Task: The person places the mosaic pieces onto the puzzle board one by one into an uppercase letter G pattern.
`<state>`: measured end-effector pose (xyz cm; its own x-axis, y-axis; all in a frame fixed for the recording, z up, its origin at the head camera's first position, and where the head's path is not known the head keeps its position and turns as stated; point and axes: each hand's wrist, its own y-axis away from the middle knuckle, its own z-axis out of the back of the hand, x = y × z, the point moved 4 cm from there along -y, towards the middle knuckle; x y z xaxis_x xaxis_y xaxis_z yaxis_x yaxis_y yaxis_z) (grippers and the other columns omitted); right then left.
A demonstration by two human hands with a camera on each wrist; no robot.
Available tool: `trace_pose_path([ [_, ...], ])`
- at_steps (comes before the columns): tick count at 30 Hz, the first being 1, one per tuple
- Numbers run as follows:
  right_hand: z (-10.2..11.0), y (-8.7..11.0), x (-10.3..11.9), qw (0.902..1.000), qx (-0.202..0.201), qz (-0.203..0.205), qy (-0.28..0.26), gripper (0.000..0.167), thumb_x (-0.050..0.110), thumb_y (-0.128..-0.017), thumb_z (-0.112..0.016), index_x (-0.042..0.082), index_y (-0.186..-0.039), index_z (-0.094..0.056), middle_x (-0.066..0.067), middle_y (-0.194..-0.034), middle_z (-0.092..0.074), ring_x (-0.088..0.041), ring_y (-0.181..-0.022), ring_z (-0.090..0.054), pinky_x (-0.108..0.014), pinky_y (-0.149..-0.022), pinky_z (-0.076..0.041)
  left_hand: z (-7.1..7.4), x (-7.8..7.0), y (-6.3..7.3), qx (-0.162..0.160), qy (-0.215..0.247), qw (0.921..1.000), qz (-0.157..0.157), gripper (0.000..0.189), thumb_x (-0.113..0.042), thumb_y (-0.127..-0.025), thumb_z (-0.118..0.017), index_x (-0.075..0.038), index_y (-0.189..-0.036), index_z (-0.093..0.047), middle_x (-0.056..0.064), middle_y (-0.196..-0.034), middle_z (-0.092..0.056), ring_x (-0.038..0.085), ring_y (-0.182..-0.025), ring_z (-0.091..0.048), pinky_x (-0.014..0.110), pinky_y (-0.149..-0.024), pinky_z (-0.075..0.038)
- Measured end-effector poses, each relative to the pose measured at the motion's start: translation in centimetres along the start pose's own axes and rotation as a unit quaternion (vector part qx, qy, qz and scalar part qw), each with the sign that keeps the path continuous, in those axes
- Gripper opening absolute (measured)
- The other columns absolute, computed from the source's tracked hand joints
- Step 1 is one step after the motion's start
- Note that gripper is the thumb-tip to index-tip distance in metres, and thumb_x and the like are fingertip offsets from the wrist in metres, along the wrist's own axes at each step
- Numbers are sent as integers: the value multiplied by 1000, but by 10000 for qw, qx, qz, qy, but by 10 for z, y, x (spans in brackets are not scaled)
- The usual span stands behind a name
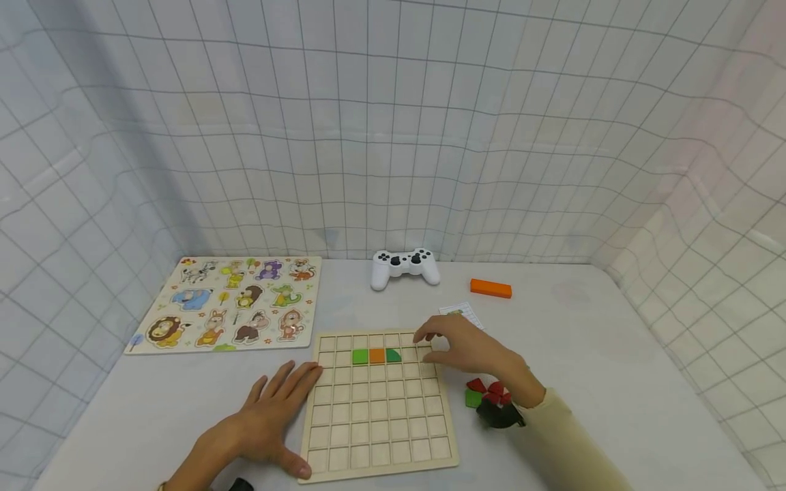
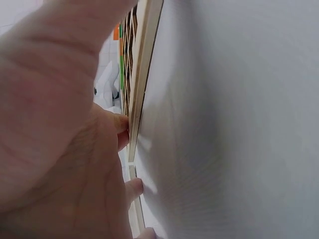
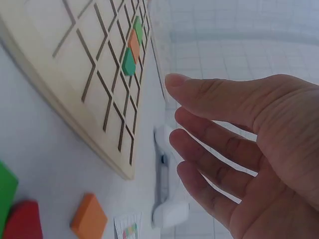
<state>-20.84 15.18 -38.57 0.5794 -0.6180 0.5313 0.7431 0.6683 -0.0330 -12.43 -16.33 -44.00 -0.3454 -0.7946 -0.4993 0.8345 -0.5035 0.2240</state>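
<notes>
A wooden grid board point(image 1: 381, 472) lies flat on the white table. In its second row from the top sit a light green square tile point(image 1: 359, 356), an orange square tile point(image 1: 376, 356) and a dark green rounded tile point(image 1: 393, 355), side by side. My left hand point(image 1: 260, 419) rests at the board's left side, fingertips on the upper edge and thumb at the near corner. Over the top right corner is my right hand point(image 1: 469, 344), its fingers loosely bent; in the right wrist view, nothing lies between thumb and fingers. An orange piece point(image 3: 89, 216) lies beside the board there.
Red pieces point(image 1: 496, 392) and a green piece point(image 1: 473, 398) lie right of the board, partly behind the right wrist. A patterned card point(image 1: 462, 312), a white game controller point(image 1: 405, 266) and an orange bar point(image 1: 490, 288) are farther back. An animal puzzle board point(image 1: 230, 303) occupies the back left.
</notes>
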Motion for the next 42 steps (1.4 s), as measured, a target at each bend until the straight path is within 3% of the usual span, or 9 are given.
trace_pose_path([
  [8,27,47,-36,9977,-310,-592,134,30,16,-89,-77,8,-117,-69,-3,-114,-71,-24,-105,-63,-47,-93,-54,-11,14,-5,-217,-133,9997,64,151,-84,-42,-78,-19,-162,-12,9,-168,-15,45,-152,-5,74,-113,-5],
  [15,40,81,-66,9938,-471,-995,146,32,18,-87,-79,7,-116,-70,-3,-112,-72,-23,-100,-64,-46,-92,-55,-7,11,-2,-100,36,9999,-78,149,-80,-46,-80,-16,-162,-12,14,-167,-13,52,-150,-4,81,-107,-2],
  [22,49,105,-90,9919,-386,-1206,-56,32,21,-86,-80,8,-114,-70,-1,-109,-70,-20,-96,-61,-36,-89,-56,-8,13,-2,-133,-30,9999,28,149,-83,-45,-78,-18,-162,-13,10,-168,-14,47,-152,-6,77,-111,-5],
  [28,58,119,-111,9877,-248,-1518,-294,30,26,-87,-79,12,-113,-71,-1,-110,-69,-15,-96,-58,-31,-88,-54,-9,13,-4,-233,-91,9997,22,150,-84,-42,-78,-19,-162,-13,8,-168,-15,44,-153,-6,75,-112,-5],
  [36,52,126,-130,9847,159,-1345,-1099,26,18,-90,-76,7,-112,-72,-7,-110,-70,-12,-91,-58,-22,-82,-51,-13,18,-6,-306,-145,9994,-33,150,-85,-42,-77,-20,-161,-14,8,-168,-16,43,-153,-6,74,-113,-5],
  [42,48,125,-136,9837,276,-1423,-1064,28,18,-88,-77,9,-114,-72,-6,-114,-70,-15,-94,-58,-21,-86,-50,-12,16,-4,-302,-125,9995,-7,150,-85,-42,-76,-21,-161,-13,8,-168,-16,43,-153,-6,74,-113,-5],
])
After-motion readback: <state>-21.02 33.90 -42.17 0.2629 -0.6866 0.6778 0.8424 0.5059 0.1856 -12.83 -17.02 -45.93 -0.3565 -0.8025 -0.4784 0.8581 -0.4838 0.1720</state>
